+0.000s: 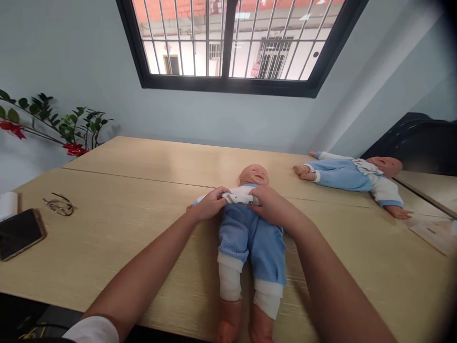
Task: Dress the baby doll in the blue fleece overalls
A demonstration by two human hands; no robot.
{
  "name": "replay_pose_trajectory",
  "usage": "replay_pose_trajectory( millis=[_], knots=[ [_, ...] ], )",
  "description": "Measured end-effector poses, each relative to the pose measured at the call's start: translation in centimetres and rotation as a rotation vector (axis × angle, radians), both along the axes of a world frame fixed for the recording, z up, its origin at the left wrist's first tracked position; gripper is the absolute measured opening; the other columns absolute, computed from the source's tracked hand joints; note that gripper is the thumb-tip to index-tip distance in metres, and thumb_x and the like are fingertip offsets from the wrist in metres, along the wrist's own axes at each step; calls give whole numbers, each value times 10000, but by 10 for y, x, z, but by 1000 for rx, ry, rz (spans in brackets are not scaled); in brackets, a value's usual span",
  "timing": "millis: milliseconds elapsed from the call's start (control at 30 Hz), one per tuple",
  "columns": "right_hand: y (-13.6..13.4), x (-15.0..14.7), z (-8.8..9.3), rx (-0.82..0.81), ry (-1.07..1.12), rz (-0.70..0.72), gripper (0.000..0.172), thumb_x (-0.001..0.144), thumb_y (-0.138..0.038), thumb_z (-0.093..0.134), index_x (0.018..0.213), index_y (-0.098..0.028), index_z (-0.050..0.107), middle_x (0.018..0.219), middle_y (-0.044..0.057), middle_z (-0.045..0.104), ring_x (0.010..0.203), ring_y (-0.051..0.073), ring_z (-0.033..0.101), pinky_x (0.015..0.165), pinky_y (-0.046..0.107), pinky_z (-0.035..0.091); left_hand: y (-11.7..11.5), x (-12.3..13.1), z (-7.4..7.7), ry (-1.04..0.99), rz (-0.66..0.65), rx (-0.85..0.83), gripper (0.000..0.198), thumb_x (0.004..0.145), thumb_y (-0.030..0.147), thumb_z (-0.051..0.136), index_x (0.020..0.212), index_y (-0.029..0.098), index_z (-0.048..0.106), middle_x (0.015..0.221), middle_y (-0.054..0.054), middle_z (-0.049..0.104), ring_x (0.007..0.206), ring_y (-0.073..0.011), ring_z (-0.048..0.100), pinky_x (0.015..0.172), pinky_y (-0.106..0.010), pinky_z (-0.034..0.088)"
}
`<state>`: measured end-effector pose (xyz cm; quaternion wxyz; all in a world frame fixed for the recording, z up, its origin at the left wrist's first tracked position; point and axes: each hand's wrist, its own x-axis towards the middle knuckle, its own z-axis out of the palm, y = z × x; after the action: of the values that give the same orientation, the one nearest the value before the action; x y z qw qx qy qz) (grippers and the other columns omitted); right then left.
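A baby doll (254, 175) lies on its back on the table in front of me, dressed in blue trousers (233, 233) with white cuffs. Its feet point toward me. Over its chest, my left hand (212, 202) and my right hand (269, 202) pinch opposite ends of a small white cloth (240, 196) with a printed pattern. The cloth is stretched or folded between my fingers, and it hides part of the doll's top. My right hand covers the doll's arm on that side.
A second doll (342, 175) in blue and white lies at the back right. Glasses (60, 205) and a phone (21, 233) are at the left, beside a white object (8, 205). A flat pale packet (430, 232) lies at the right edge. Behind the table (171, 157) is a wall with a barred window.
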<state>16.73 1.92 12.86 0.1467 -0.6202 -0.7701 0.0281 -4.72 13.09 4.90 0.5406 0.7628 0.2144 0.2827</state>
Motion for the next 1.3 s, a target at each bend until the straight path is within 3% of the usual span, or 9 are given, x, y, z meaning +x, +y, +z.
replay_pose_trajectory(
  millis=[167, 267, 367, 567, 767, 967, 1067, 1200, 1300],
  knots=[
    [2, 11, 0, -41, -59, -86, 44, 890, -177, 593, 894, -192, 634, 961, 105, 705, 828, 249, 611, 717, 338, 429, 1, -1, 8, 165, 206, 291, 220, 921, 183, 538, 1113, 182, 645, 930, -45, 687, 830, -183, 600, 783, -295, 469],
    [1, -8, -4, 101, -86, -158, 350, 886, -230, 629, 1222, -133, 603, 1277, 214, 629, 1129, 350, 585, 911, 430, 449, -2, 4, 7, 143, 354, 349, 162, 980, 255, 523, 1045, 184, 654, 929, -64, 704, 864, -207, 624, 817, -323, 467],
    [4, -37, -9, 265, -88, -137, 590, 903, -377, 671, 1410, -128, 499, 1393, 227, 554, 1304, 395, 472, 1073, 491, 366, -5, 10, 1, 29, 305, 210, 224, 1023, 339, 483, 1060, 170, 625, 958, -69, 703, 882, -198, 637, 816, -313, 485],
    [14, -50, -24, 219, -174, -161, 169, 915, -154, 517, 991, -169, 668, 983, 148, 694, 965, 301, 601, 875, 402, 399, -1, 6, -6, 17, 133, 72, 268, 986, 236, 504, 1237, 147, 525, 1047, -76, 691, 916, -176, 647, 795, -283, 522],
    [18, -39, -31, 274, -192, -135, 168, 870, -128, 526, 937, -177, 672, 935, 113, 706, 887, 273, 606, 806, 380, 388, -12, -7, -8, 247, 357, 379, 190, 842, 82, 580, 995, 191, 610, 1011, -70, 670, 976, -220, 615, 926, -365, 489],
    [7, -41, -18, 241, -210, -63, 144, 844, -118, 545, 903, -176, 662, 913, 110, 700, 914, 281, 620, 824, 386, 411, -37, -12, -6, 311, 647, 464, 99, 869, 194, 636, 962, 209, 605, 925, -55, 685, 855, -212, 637, 804, -329, 474],
    [-4, -41, -6, 153, -135, -17, 136, 900, -212, 572, 980, -180, 677, 1019, 124, 715, 998, 302, 627, 878, 405, 436, -45, -15, -5, 288, 637, 582, 43, 902, 205, 602, 940, 208, 622, 889, -46, 716, 816, -195, 667, 767, -308, 463],
    [-9, -44, 8, 93, 85, 32, 374, 1037, -377, 441, 1310, -199, 625, 1268, 124, 702, 1197, 314, 605, 1002, 447, 436, -46, -20, 0, 228, 577, 789, 61, 914, 226, 598, 857, 209, 614, 1020, -64, 755, 860, -184, 692, 738, -288, 454],
    [-4, -45, 14, -27, 128, 82, 325, 1024, -338, 456, 1224, -224, 685, 1152, 101, 734, 1092, 293, 643, 938, 421, 466, -38, -24, 8, 187, 523, 874, 100, 909, 249, 604, 815, 216, 595, 1022, -50, 766, 790, -149, 689, 706, -269, 465]
  ],
)
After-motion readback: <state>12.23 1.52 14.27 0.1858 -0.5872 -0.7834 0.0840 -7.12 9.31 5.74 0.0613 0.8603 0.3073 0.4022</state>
